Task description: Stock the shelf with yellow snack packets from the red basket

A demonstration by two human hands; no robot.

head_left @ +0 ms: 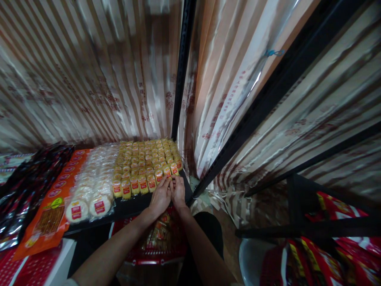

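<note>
Rows of small yellow snack packets (145, 163) with red labels cover the right part of a dark shelf (133, 204). My left hand (160, 196) and my right hand (177, 192) are side by side at the front right corner of those rows. Their fingers curl onto a yellow packet (170, 179) at the end of the front row, so both hands are closed on it. Both forearms reach up from below over a red basket (154, 240) that holds more packets.
Left of the yellow rows lie white round cakes in clear wrap (91, 190), then orange packs (52, 210) and dark packs (26, 178). A black upright post (181, 71) and slanted black shelf bars (268, 99) stand before striped curtains. Red bags (327, 254) sit lower right.
</note>
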